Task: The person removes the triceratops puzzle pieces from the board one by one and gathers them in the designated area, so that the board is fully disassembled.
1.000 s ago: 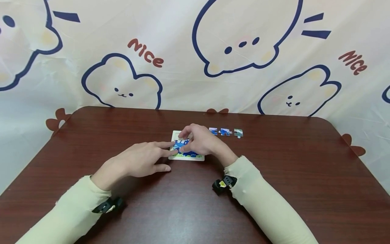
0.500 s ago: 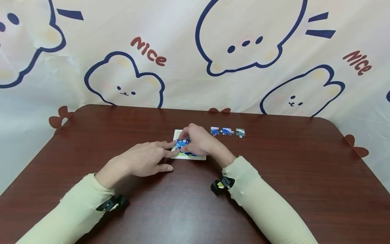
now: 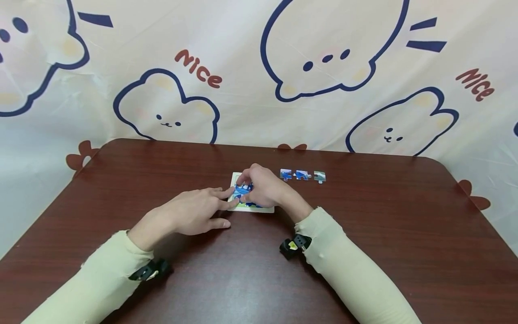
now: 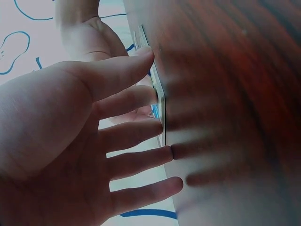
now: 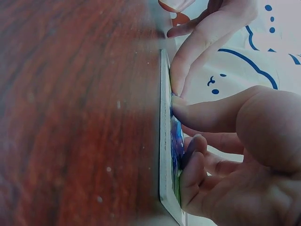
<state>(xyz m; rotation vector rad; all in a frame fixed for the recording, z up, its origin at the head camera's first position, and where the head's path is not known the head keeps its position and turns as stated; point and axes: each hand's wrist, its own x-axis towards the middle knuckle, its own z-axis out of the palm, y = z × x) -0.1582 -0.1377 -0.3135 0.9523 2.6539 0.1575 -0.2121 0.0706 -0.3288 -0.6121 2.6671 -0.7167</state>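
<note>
A small jigsaw puzzle with a white frame point(image 3: 263, 210) and a blue and green picture lies flat on the table. My left hand point(image 3: 190, 211) has its fingers spread straight, two fingertips resting on the frame's left side. From the right, my right hand point(image 3: 265, 186) reaches over the puzzle, its thumb point(image 5: 202, 115) and index finger pinching a blue puzzle piece point(image 3: 244, 188) at the surface. That hand covers much of the puzzle's right part. Its other fingers curl down onto the picture in the right wrist view.
Three loose puzzle pieces lie in a row right of the puzzle: one point(image 3: 285, 174), another point(image 3: 302, 175) and a greenish one point(image 3: 319, 176). The dark brown table point(image 3: 226, 279) ends at a white printed curtain point(image 3: 243, 121).
The head view has shifted slightly. Both hands stay at the puzzle, with the right thumb and index finger scarcely moving over the same spot.
</note>
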